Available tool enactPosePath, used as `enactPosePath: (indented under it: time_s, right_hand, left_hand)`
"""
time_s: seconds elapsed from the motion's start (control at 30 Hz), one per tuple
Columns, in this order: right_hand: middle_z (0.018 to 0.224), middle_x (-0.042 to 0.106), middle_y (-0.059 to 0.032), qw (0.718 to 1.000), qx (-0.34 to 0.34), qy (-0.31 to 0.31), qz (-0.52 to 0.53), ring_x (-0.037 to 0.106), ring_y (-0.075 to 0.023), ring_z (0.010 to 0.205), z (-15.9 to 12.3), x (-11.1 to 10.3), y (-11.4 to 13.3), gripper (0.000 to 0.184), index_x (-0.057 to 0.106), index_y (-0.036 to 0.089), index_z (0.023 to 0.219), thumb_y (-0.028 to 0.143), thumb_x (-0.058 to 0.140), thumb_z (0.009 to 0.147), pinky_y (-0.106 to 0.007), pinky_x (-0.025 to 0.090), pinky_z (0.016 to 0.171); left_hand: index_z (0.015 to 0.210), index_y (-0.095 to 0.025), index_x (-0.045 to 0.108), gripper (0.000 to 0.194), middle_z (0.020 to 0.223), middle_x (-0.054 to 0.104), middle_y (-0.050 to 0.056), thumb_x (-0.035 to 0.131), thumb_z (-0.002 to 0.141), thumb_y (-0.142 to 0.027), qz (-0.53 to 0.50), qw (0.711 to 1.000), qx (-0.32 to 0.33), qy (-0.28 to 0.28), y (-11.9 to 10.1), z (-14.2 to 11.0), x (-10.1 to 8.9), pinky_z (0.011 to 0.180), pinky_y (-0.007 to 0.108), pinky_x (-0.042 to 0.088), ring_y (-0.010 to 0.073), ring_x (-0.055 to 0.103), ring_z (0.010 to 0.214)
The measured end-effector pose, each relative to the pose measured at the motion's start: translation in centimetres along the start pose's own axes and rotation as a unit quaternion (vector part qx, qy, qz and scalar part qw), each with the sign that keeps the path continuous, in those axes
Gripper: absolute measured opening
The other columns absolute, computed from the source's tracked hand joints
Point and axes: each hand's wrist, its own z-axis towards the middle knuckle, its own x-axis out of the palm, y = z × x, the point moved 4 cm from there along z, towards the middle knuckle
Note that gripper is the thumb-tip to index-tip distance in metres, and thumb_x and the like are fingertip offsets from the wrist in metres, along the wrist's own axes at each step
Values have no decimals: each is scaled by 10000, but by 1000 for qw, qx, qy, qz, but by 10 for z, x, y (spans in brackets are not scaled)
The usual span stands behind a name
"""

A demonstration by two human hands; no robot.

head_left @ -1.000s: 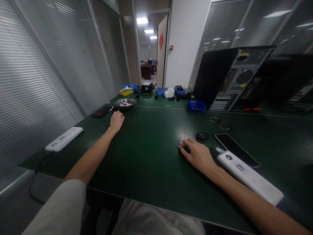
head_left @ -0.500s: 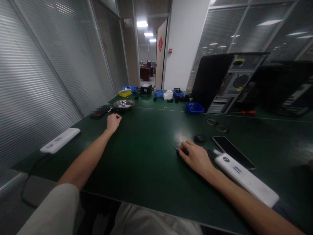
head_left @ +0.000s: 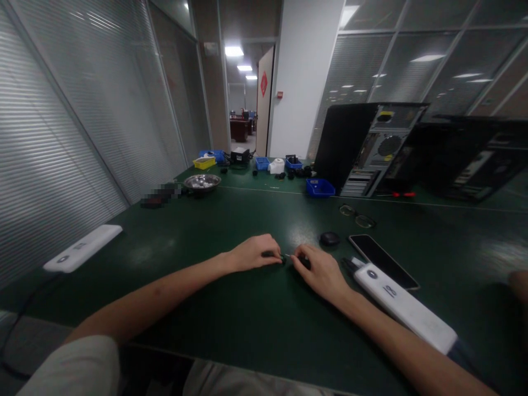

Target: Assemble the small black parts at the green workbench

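Note:
Over the middle of the green table, my left hand (head_left: 258,252) is closed, its fingertips pinching a small dark piece (head_left: 283,259) too small to identify. Facing it from the right, my right hand (head_left: 324,272) is closed around a thin tool with a dark body (head_left: 304,263), mostly hidden by the fingers. A slim light tip (head_left: 288,255) sticks out of it toward the small piece; whether the two touch I cannot tell. A black computer mouse (head_left: 329,238) lies just beyond my right hand.
A metal bowl (head_left: 202,183) with small bits stands at the far left. To the right lie a phone (head_left: 383,261), glasses (head_left: 357,216) and a white power bank (head_left: 406,308); another power bank (head_left: 84,247) is left. Behind are a blue bin (head_left: 320,188) and a computer case (head_left: 350,148).
My left hand has come from beside the metal bowl to the table's middle, close to my right hand, with a small dark piece now visible in its fingertips. My right hand keeps its grip.

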Motion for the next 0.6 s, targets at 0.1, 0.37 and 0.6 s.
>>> enactPosePath:
  time_s: [0.1, 0.37, 0.6]
  right_hand:
    - [932, 670, -11, 1000, -2, 7, -5, 621, -172, 795, 0, 0, 2, 205, 628, 242, 932, 398, 504, 978, -277, 407, 694]
    - [916, 659, -11, 1000, -1, 1, -15, 618, -172, 786, -3, -4, 7, 200, 633, 238, 896, 384, 515, 965, -275, 399, 694]
    - [927, 653, -10, 1000, 0, 5, -24, 615, -170, 786, -3, -1, 7, 206, 634, 241, 905, 395, 513, 970, -275, 399, 692]
  left_hand:
    - [990, -166, 690, 148, 986, 667, 61, 644, 944, -299, -17, 999, -27, -7, 3, -3, -3, 778, 277, 467, 156, 603, 873]
    - [1136, -182, 693, 238, 996, 668, 61, 658, 936, -306, -23, 998, -50, -12, 10, -3, -3, 730, 262, 467, 137, 595, 806]
    - [1116, -168, 723, 214, 1040, 698, 80, 649, 942, -268, -32, 999, -18, -24, 11, -5, -3, 794, 274, 499, 152, 645, 885]
